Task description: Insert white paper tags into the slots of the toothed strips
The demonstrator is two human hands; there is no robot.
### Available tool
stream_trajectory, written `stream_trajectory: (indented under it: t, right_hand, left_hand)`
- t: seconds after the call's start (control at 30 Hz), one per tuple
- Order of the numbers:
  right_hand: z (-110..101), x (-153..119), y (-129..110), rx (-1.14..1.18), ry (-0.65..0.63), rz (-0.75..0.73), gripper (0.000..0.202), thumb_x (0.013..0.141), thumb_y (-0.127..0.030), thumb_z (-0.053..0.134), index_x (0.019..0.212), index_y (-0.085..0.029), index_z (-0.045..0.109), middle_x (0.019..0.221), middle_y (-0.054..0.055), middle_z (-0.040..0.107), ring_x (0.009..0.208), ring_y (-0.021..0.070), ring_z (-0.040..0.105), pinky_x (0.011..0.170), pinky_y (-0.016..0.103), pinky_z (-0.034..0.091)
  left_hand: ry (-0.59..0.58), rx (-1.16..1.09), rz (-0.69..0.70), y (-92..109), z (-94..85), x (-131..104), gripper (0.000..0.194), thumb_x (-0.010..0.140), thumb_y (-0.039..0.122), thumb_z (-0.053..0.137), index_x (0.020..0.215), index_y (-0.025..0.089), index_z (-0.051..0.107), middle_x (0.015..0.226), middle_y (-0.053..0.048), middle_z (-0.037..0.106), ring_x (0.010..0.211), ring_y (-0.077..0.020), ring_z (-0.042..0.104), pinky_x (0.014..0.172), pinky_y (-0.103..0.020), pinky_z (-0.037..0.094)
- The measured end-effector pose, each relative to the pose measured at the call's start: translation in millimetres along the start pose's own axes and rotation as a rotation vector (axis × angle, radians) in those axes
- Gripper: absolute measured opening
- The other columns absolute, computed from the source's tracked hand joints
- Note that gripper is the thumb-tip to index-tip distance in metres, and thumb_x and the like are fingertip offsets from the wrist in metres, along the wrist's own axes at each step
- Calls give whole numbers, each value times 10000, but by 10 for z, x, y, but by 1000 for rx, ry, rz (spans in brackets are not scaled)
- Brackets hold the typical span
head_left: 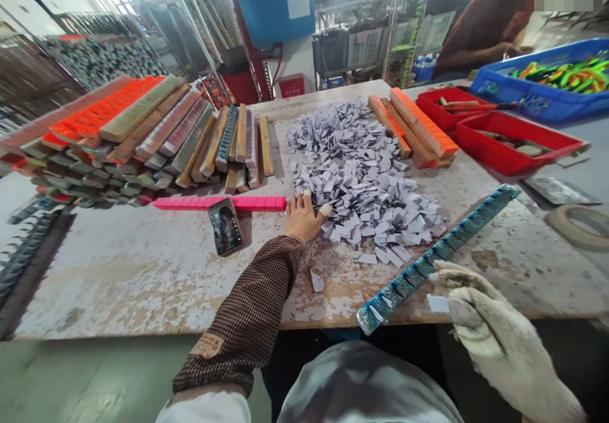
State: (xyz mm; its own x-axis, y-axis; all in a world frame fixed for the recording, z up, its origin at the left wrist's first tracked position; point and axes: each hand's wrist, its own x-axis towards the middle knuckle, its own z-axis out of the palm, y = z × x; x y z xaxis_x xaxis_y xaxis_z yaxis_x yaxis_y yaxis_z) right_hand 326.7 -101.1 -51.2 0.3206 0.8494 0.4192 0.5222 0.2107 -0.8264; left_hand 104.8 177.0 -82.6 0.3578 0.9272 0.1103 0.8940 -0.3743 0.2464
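Note:
My left hand [303, 217], with pale covers on some fingertips, rests palm down, fingers apart, at the near-left edge of a heap of small white pieces [361, 175]. The end of a pink slotted bar [259, 203] lies right beside its fingers. My right hand [495, 328] wears a whitish glove and is closed, with one small white piece [438, 304] at its thumb tip. Its extended forefinger touches a glittery blue slotted bar [428, 261], which lies slanted on the table. Two white pieces [377, 312] stick in slots at the bar's near end.
A phone [225, 227] overlaps the pink bar. Many stacked bars [137, 137] fill the back left; orange bars [423, 122] flank the heap. Red trays [518, 141], a blue crate [537, 90] and a tape roll [580, 226] stand right. Another person [480, 23] is behind them.

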Motion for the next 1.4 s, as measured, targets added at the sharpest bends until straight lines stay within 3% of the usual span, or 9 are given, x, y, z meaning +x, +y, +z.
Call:
stream_trajectory:
  t: [0.2, 0.3, 0.37, 0.57, 0.7, 0.87, 1.03, 1.13, 1.4]
  right_hand:
    - [164, 52, 63, -140, 7, -121, 225, 1027, -210, 436, 1138, -263, 624, 894, 82, 727, 488, 168, 573, 382, 311, 480]
    - [214, 80, 131, -307, -47, -312, 79, 954, -193, 606, 897, -248, 607, 987, 77, 733, 945, 265, 717, 766, 417, 620]
    - [218, 109, 164, -432, -106, -423, 117, 905, -177, 685, 860, -229, 591, 1080, 83, 719, 1220, 325, 629, 1002, 513, 550]
    - [239, 250, 71, -582, -224, -532, 97, 934, -163, 610, 841, -190, 608, 1056, 119, 688, 1208, 325, 616, 1050, 518, 510]
    - [262, 305, 43, -598, -289, -532, 154, 957, -162, 556, 814, -187, 607, 1027, 130, 669, 1154, 321, 623, 1026, 516, 520]
    - [268, 289, 140, -600, -317, -492, 161, 983, -193, 528, 842, -183, 606, 1009, 130, 643, 982, 297, 635, 900, 487, 556]
    - [281, 265, 177, -601, -285, -490, 92, 970, -182, 557, 889, -182, 600, 980, 120, 635, 955, 300, 622, 885, 485, 549]
    - [286, 247, 191, -546, -263, -482, 86, 958, -157, 571, 880, -193, 576, 1006, 123, 641, 982, 295, 626, 891, 476, 555]
    - [307, 233, 166, -592, -279, -508, 92, 949, -133, 564, 870, -180, 562, 1048, 147, 634, 1064, 307, 618, 978, 510, 545]
  left_hand:
    - [-66, 1, 62, 201, 0, -448, 674, 999, 522, 516, 1483, 63, 424, 1583, -275, 417, 1507, -398, 348, 1228, -549, 269]
    - [-81, -28, 126, 284, -21, -743, 674, 983, 506, 554, 1481, 71, 423, 1601, -283, 379, 1512, -396, 342, 1220, -549, 299]
    - [-82, -86, 191, 303, -38, -908, 626, 989, 450, 556, 1476, 80, 423, 1597, -280, 381, 1515, -395, 333, 1216, -574, 307]
    - [-52, -365, 322, 200, -109, -1167, 514, 964, 199, 526, 1463, 133, 424, 1492, -216, 519, 1448, -323, 447, 1194, -552, 385]
    - [24, -463, 278, 107, -153, -1211, 503, 951, 209, 572, 1433, 151, 441, 1390, -180, 605, 1325, -302, 568, 1129, -518, 463]
    - [121, -288, 244, 188, -215, -1150, 409, 925, 270, 682, 1295, 163, 544, 1183, -123, 673, 1131, -301, 620, 1013, -485, 517]
    - [79, -33, 335, 462, -252, -1005, 410, 901, 349, 738, 1247, 183, 595, 1184, -115, 646, 1113, -315, 586, 946, -456, 503]
    - [41, 74, 322, 565, -247, -899, 221, 920, 302, 701, 1094, 181, 638, 1090, -107, 663, 1040, -310, 607, 903, -450, 480]
    - [25, 17, 268, 449, -277, -836, 55, 969, 190, 595, 954, 179, 647, 952, -80, 707, 932, -253, 667, 856, -374, 477]
